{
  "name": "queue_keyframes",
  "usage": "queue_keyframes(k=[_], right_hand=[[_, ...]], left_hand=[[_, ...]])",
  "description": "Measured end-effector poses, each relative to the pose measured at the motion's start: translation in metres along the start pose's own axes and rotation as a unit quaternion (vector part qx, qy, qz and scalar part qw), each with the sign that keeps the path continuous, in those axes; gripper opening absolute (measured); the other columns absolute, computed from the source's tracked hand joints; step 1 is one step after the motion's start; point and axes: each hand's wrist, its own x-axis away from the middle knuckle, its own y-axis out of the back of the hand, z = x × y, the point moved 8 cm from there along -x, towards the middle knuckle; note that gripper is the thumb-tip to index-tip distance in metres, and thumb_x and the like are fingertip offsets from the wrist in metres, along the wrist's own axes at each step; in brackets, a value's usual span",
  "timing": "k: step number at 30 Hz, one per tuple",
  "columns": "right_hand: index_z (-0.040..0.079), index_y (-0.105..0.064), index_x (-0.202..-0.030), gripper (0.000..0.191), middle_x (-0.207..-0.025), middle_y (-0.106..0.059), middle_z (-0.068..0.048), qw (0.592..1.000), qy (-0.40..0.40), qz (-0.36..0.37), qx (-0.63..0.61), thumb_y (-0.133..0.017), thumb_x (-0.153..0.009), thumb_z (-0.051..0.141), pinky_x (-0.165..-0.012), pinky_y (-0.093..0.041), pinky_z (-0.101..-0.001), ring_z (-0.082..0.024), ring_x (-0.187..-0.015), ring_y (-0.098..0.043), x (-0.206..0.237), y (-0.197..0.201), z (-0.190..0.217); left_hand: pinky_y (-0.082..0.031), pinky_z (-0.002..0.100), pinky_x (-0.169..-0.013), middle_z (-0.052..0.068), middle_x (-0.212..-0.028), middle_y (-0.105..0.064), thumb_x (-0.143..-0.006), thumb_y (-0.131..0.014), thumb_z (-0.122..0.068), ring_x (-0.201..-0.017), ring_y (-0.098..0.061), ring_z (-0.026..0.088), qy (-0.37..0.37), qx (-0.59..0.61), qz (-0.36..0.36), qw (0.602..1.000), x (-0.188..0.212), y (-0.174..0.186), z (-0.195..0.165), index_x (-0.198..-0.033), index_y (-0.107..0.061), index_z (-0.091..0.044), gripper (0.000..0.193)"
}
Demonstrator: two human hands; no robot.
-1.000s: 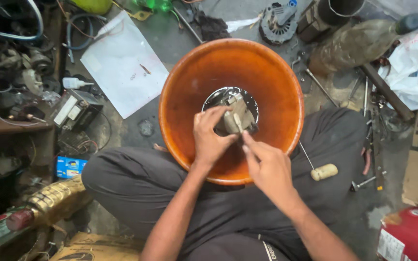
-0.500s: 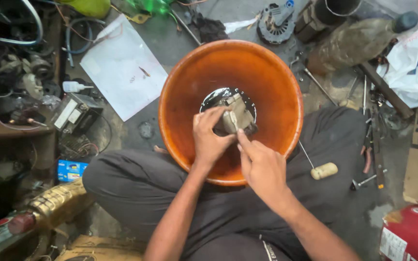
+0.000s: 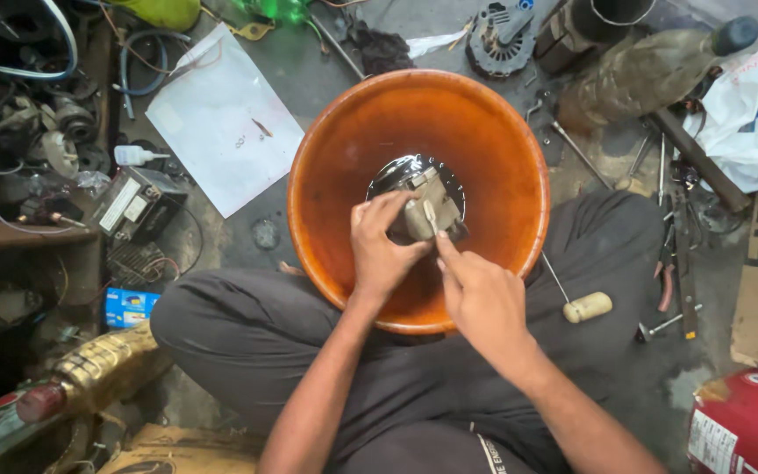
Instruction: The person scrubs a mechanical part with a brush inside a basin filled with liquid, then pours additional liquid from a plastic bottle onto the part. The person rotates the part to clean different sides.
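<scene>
fingers of the left hand [image 3: 382, 250] are clenched around a small grey metal part [image 3: 420, 211], held at the centre of the round orange plastic basin [image 3: 335, 149] over dark liquid. the right hand [image 3: 478, 294] grasps a thin brush-like tool [image 3: 432, 219] against the part. compared with a second ago, the right hand has shifted slightly left and the tool tip sits higher on the part; the scrubbing stroke continues. a wooden-handled tool [image 3: 585, 305] lies beside the basin's right rim.
</scene>
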Motion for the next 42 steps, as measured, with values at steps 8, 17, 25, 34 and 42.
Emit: queue_keyframes(k=[8, 17, 25, 34, 42], right_hand=[[0.01, -0.074, -0.125, 0.034, -0.075, -0.066, -0.019, 0.999, 0.034, -0.024, 0.019, -0.063, -0.093, 0.018, -0.064, -0.051, -0.0531, -0.041, -0.072, -0.067, 0.002, 0.008, 0.015], [0.013, -0.075, -0.124, 0.033, -0.071, -0.064, -0.017, 1.0, -0.002, -0.014, 0.009, -0.064, -0.093, 0.018, -0.06, -0.05, -0.0524, -0.04, -0.067, -0.066, 0.003, 0.005, 0.015], [0.014, -0.072, -0.13, 0.037, -0.082, -0.07, -0.016, 1.0, -0.008, -0.021, -0.012, -0.062, -0.094, 0.013, -0.066, -0.053, -0.0507, -0.038, -0.075, -0.068, 0.001, -0.003, -0.004], [0.014, -0.073, -0.126, 0.03, -0.085, -0.068, -0.017, 0.999, -0.03, -0.04, -0.008, -0.064, -0.098, 0.019, -0.065, -0.051, -0.0516, -0.04, -0.078, -0.067, 0.008, 0.008, 0.016], [0.017, -0.072, -0.13, 0.035, -0.079, -0.067, -0.014, 0.998, -0.038, -0.049, -0.032, -0.065, -0.095, 0.02, -0.065, -0.051, -0.0493, -0.036, -0.072, -0.067, 0.017, -0.009, 0.011]], left_hand=[[-0.045, 0.04, -0.103, 0.006, -0.12, -0.071, -0.057, -0.089, -0.017, -0.114, -0.063, 0.028, -0.005, -0.002, 0.0, 1.0, -0.003, 0.002, 0.0, -0.119, -0.072, -0.014, 0.064], [-0.045, 0.039, -0.104, 0.005, -0.119, -0.072, -0.056, -0.088, -0.017, -0.114, -0.061, 0.03, 0.011, -0.004, 0.0, 1.0, -0.004, 0.002, 0.002, -0.117, -0.072, -0.014, 0.064], [-0.043, 0.04, -0.105, 0.007, -0.121, -0.071, -0.056, -0.088, -0.019, -0.116, -0.063, 0.027, -0.008, -0.009, 0.0, 1.0, -0.002, -0.001, 0.004, -0.12, -0.072, -0.012, 0.066], [-0.045, 0.038, -0.105, 0.005, -0.123, -0.072, -0.058, -0.088, -0.018, -0.116, -0.062, 0.028, 0.002, -0.006, 0.005, 1.0, -0.004, -0.001, 0.008, -0.12, -0.072, -0.013, 0.064], [-0.044, 0.04, -0.106, 0.005, -0.123, -0.072, -0.057, -0.089, -0.016, -0.117, -0.064, 0.028, -0.016, 0.007, 0.009, 1.0, -0.004, 0.002, 0.005, -0.119, -0.071, -0.014, 0.064]])
